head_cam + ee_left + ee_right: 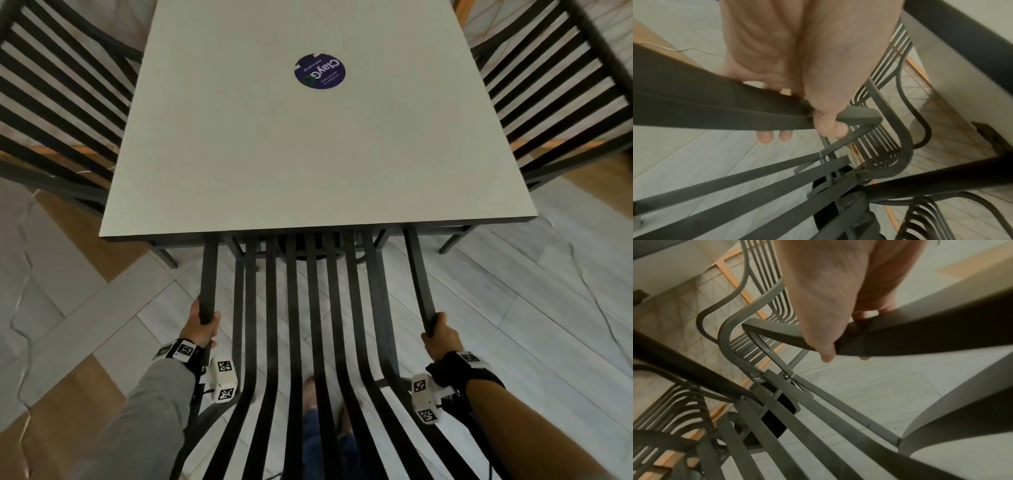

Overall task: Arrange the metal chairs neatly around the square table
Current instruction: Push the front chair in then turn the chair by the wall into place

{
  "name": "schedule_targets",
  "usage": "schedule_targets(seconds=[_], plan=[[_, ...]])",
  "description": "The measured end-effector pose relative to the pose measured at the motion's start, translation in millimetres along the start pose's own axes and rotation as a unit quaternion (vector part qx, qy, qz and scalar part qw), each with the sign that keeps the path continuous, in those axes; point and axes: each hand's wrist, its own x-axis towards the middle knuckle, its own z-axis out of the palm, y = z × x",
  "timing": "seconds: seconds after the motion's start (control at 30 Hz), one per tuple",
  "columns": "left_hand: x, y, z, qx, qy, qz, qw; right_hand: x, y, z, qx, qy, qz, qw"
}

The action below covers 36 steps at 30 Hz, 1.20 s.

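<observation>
A black slatted metal chair [294, 308] stands right in front of me, its seat slid partly under the near edge of the pale square table [308, 154]. My left hand [202, 325] grips the chair's left armrest [715, 107] and my right hand [438, 334] grips the right armrest [900, 337]. Two more black metal chairs flank the table, one on the left [61, 102] and one on the right [561, 96], both tucked against its sides.
A round purple sticker [320, 71] lies on the tabletop. The table's black pedestal base [766, 418] sits between the chairs' legs. The floor is pale tile with orange wood-coloured bands [78, 240]. My foot [311, 390] shows through the slats.
</observation>
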Motion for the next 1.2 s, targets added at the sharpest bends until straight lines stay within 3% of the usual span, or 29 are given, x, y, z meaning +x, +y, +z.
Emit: schedule_targets(seconds=[0.17, 0.33, 0.43, 0.6, 0.73, 0.87, 1.07, 1.2], plan=[[-40.6, 37.8, -0.8, 0.073, 0.011, 0.015, 0.997, -8.9, 14.1, -56.0, -0.005, 0.006, -0.030, 1.000], [-119.2, 101.0, 1.6, 0.127, -0.077, 0.105, 0.983, 8.8, 47.1, -172.9, 0.043, 0.074, -0.013, 0.996], [-183.2, 147.0, 10.6, 0.134, -0.095, 0.144, 0.976, 25.3, 73.8, -249.7, 0.085, 0.108, -0.001, 0.991], [-287.0, 216.3, 50.8, 0.176, -0.148, 0.191, 0.954, 77.8, 114.8, -371.3, 0.083, 0.145, -0.032, 0.985], [-362.5, 276.5, 133.1, 0.174, -0.188, 0.262, 0.930, 123.4, 120.9, -452.6, 0.072, 0.161, -0.081, 0.981], [-390.5, 357.2, 243.2, 0.168, -0.237, 0.321, 0.901, 147.1, 120.0, -499.5, 0.084, 0.160, -0.127, 0.975], [-338.7, 474.7, 403.3, 0.101, -0.194, 0.386, 0.896, 169.5, 97.0, -527.4, 0.088, 0.140, -0.199, 0.966], [-280.4, 500.1, 485.9, 0.041, -0.114, 0.355, 0.927, 185.8, 80.1, -530.3, 0.079, 0.128, -0.240, 0.959]])
